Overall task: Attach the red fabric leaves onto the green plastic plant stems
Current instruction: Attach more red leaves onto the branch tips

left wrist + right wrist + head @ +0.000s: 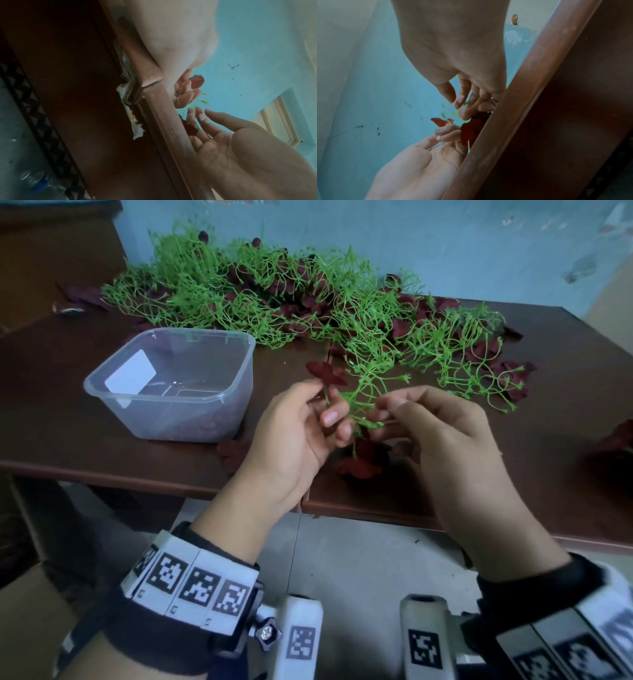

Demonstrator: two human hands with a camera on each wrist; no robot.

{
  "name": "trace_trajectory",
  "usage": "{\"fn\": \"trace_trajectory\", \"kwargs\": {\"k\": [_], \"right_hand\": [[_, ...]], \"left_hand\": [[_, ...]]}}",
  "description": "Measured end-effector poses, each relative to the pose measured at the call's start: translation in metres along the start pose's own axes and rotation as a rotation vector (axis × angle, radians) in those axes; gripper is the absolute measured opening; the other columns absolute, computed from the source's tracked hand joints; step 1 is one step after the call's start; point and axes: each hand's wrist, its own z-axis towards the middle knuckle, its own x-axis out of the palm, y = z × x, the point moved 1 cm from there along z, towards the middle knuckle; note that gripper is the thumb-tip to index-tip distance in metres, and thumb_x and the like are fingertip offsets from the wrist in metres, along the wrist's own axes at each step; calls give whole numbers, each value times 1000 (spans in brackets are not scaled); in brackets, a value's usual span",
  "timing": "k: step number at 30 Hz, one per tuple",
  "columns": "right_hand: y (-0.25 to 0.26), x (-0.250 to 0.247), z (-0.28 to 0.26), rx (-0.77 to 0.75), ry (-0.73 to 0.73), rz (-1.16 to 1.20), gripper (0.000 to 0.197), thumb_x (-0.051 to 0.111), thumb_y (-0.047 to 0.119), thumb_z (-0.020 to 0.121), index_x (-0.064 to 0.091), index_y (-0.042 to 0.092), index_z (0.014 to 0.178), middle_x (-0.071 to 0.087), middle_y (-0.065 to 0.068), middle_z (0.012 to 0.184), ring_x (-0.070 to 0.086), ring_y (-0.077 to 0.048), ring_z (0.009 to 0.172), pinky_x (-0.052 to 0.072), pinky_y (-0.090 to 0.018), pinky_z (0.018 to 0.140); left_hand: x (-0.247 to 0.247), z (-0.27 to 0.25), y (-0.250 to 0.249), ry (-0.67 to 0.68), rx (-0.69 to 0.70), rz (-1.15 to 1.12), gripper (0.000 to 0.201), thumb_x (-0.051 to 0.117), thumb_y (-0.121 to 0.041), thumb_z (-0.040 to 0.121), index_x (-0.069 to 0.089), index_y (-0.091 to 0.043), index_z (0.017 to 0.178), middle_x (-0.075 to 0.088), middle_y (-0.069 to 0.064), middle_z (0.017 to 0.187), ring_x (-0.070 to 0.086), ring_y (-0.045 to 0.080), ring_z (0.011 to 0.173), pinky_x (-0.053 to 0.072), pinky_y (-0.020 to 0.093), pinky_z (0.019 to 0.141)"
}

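Home workroom: worn blue wall point(445, 244), brown table point(68, 412), stem heap point(274, 292).

Head view: dim, soft even light, no hard shadows; wide-angle bend at edges, counter point(102, 440) edge curved. Glare patch on plastic tub point(178, 385), left of centre. Both wrist views darker, hazy, low contrast; near wrists blurred, lower corners murky, fingers point(448, 136) soft.

Head camera: above, looking down and forward, close over the table point(102, 436). Both wrist cameras: below the table edge point(164, 121), looking up at the blue wall point(368, 94); both share the hands.
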Motion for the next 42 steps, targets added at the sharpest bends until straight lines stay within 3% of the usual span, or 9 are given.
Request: {"fn": "trace_trajectory", "kwargs": {"k": [5,8,14,20,23,30,34,38,42], "right_hand": [[0,2,-3,-93,53,-176,6,69,6,90,73,10,92,71,-22,85,64,-19,71,50,-21,64],[0,4,-6,-121,87,-174,9,71,0,87,70,7,94,62,-36,87,55,-23,68,53,-29,60],[-1,4,-4,-196,59,-238,13,71,-5,84,68,6,90,67,-18,76,57,-13,57,56,-26,52],[0,4,-5,-278,28,-272,6,77,5,84,75,10,87,73,-7,75,66,-20,62,57,-29,59],[4,5,-8,-289,0,-278,6,78,13,85,74,9,81,71,-8,69,61,-8,57,50,-21,53],[2,3,-5,-251,-63,-217,20,73,19,90,58,7,83,67,-18,70,52,-14,54,42,-28,46],[1,1,-3,-261,-81,-203,13,68,12,93,56,7,96,72,-14,78,69,-28,69,52,-40,57],[1,-1,-3,-261,-67,-206,10,66,10,94,61,13,102,74,-12,80,71,-31,76,59,-50,71],[2,-3,-3,-236,-34,-179,7,65,6,94,66,7,101,75,-4,78,71,-11,71,57,-27,67]], "left_hand": [[-1,0,-5,4,-66,-62,43,40,-52,98,37,-15,75,25,2,59,34,16,51,29,26,52],[-1,0,-4,26,-37,-29,28,49,-26,93,34,-16,72,27,1,57,35,15,51,30,25,52],[-2,-3,-5,100,-13,-54,17,45,-17,75,30,-17,67,21,2,59,33,17,52,29,25,51],[-3,-1,-3,78,-38,4,25,37,-17,95,31,-17,70,24,-1,55,33,14,48,31,23,47],[-1,-2,-3,85,-25,37,35,34,-22,101,30,-15,67,21,-1,52,30,15,44,31,22,45],[1,-1,1,46,60,190,27,42,-6,98,45,-11,71,28,-2,50,28,14,44,24,24,45],[3,-1,3,-8,89,242,19,42,10,94,59,0,96,36,5,57,34,10,45,33,20,42],[-1,1,8,-39,138,351,14,56,4,96,68,-3,100,58,2,61,47,12,51,38,21,45],[-1,0,11,-52,259,432,11,67,1,93,71,-4,102,69,7,79,63,11,66,48,19,55]]}}
